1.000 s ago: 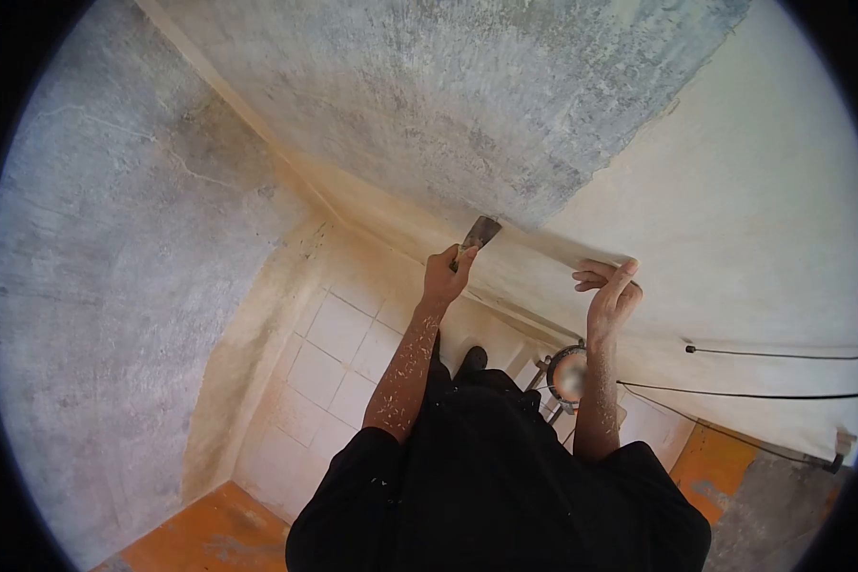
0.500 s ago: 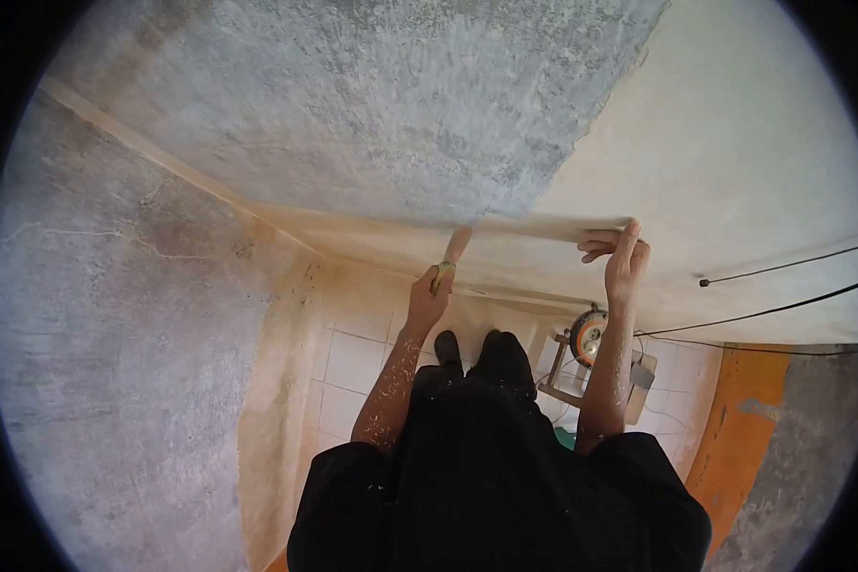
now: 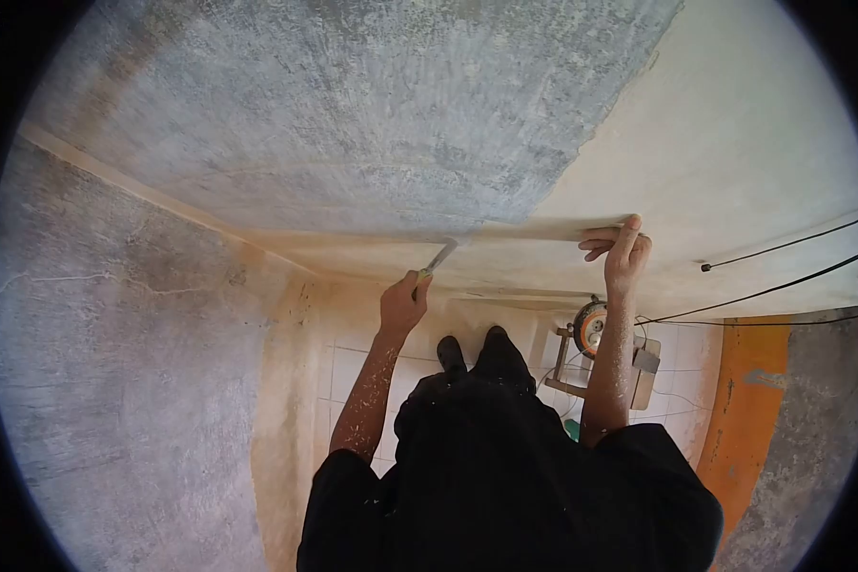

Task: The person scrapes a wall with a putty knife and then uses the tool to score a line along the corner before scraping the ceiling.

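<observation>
My left hand [image 3: 404, 305] is closed round the handle of a scraper [image 3: 440, 255], whose blade points up and right against the wall. The blade lies near the lower edge of the bare grey patch [image 3: 381, 124]. To the right, my right hand [image 3: 623, 250] touches the cream-painted wall [image 3: 725, 143], fingers apart and holding nothing. Pale flecks cover both forearms.
A round orange-and-black device [image 3: 591, 330] sits by a small wooden stool [image 3: 564, 386] at the wall's foot. Dark cables [image 3: 782, 294] run to the right. My shoes [image 3: 451, 353] stand on white floor tiles [image 3: 348, 374]. A side wall [image 3: 133, 381] rises at left.
My left hand has moved left and slightly down with the scraper, whose blade now shows more from the side. My right hand stays at almost the same spot on the wall.
</observation>
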The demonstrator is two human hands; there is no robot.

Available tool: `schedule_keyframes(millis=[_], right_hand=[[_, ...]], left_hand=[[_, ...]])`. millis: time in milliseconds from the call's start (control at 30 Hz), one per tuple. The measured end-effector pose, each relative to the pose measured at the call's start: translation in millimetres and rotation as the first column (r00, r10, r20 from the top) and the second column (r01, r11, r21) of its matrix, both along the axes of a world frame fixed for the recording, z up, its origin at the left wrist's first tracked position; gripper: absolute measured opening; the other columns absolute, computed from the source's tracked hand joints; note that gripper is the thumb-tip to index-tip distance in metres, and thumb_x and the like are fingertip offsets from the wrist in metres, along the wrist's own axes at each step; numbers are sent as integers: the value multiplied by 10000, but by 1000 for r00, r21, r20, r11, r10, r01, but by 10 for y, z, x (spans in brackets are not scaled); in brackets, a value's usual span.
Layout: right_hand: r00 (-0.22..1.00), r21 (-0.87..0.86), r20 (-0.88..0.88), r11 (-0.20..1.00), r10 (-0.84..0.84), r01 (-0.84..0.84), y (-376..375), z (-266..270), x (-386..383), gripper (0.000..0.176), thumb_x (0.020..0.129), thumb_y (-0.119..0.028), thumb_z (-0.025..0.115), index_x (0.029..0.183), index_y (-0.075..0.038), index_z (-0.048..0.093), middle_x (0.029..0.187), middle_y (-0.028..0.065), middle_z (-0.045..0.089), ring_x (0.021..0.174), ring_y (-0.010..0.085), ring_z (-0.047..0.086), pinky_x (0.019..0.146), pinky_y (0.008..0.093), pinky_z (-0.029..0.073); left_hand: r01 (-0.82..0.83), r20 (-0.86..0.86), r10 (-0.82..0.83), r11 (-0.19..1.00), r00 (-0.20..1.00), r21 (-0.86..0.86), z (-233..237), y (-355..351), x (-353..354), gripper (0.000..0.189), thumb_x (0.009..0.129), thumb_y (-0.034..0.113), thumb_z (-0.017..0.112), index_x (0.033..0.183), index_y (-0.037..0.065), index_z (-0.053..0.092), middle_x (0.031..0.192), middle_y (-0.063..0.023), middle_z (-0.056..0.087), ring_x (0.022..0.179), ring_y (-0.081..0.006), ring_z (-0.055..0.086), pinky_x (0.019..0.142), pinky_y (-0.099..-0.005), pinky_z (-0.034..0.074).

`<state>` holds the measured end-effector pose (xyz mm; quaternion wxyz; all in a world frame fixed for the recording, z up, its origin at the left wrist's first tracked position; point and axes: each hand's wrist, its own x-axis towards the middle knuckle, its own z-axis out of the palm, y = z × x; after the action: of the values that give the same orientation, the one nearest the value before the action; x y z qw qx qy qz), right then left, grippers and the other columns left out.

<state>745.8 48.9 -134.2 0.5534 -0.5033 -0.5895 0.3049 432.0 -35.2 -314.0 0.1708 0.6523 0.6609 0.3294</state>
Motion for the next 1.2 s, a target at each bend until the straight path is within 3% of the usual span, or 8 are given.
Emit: schedule_keyframes(millis=[133, 233, 333, 433, 533, 733, 1033, 1200], right_hand=[[1000, -29, 3, 1000, 0, 0, -48, 51, -25, 756, 1034, -413, 251, 663, 90, 678, 578, 157, 647, 470, 195, 633, 423, 263, 526], [999, -29, 10, 999, 39, -39, 0, 82, -13, 755, 1034, -414, 251, 671, 92, 679, 595, 162, 653, 489, 200, 642, 432, 269, 533], [999, -39, 1, 998, 53, -53, -36, 77, 19, 753, 1032, -420, 254, 688, 97, 681, 608, 166, 656, 510, 205, 650, 445, 272, 540], [999, -65, -12, 996, 53, -54, -21, 69, 2, 753, 1031, -429, 257, 704, 98, 684, 613, 167, 657, 524, 210, 655, 462, 275, 547], [998, -68, -30, 996, 58, -60, -12, 52, 9, 752, 1029, -437, 264, 710, 97, 686, 614, 167, 658, 525, 217, 656, 481, 281, 553], [994, -103, -75, 990, 85, -93, -4, 21, 52, 747, 1031, -431, 272, 707, 103, 683, 625, 177, 665, 547, 232, 665, 562, 305, 572], [989, -157, -129, 983, 74, -94, -123, -103, -513, 731, 1031, -447, 257, 829, 107, 689, 771, 182, 699, 734, 243, 695, 726, 332, 563], [998, -132, -65, 991, 13, -21, -107, 20, -785, 882, 1005, -538, 134, 764, 107, 685, 749, 202, 694, 710, 280, 696, 744, 353, 565]], left_hand=[[151, -126, -146, 988, 981, 31, 335, 191, 276, 255, 900, 318, 594, 923, 64, 603, 688, -157, 622, 642, -342, 616, 546, -417, 470], [129, 22, -129, 992, 991, 6, 284, 146, 110, 338, 908, 379, 585, 916, 41, 593, 689, -146, 601, 612, -291, 607, 552, -397, 466], [233, 316, -119, 906, 941, -352, 239, 123, -190, 411, 925, 436, 564, 887, 28, 585, 658, -78, 541, 559, -178, 534, 530, -331, 438], [400, 557, -27, 724, 830, -562, 492, 129, -221, 444, 952, 467, 515, 872, 37, 587, 669, -6, 475, 543, -83, 432, 485, -252, 373], [510, 741, 102, 664, 663, -548, 451, 180, -270, 445, 951, 488, 504, 848, 62, 581, 644, 43, 440, 506, -46, 374, 439, -213, 300], [295, 544, 116, 737, 831, -608, 528, 63, -378, 532, 909, 580, 503, 742, 76, 532, 594, 54, 398, 488, -46, 361, 414, -225, 294], [493, 747, 127, 677, 653, -546, 337, -30, -410, 474, 936, 539, 494, 893, 70, 546, 644, 55, 421, 468, -37, 379, 391, -214, 306], [463, 648, 46, 661, 760, -591, 450, 189, -533, 490, 940, 535, 488, 890, 57, 583, 610, 49, 425, 455, -38, 378, 388, -216, 308]])
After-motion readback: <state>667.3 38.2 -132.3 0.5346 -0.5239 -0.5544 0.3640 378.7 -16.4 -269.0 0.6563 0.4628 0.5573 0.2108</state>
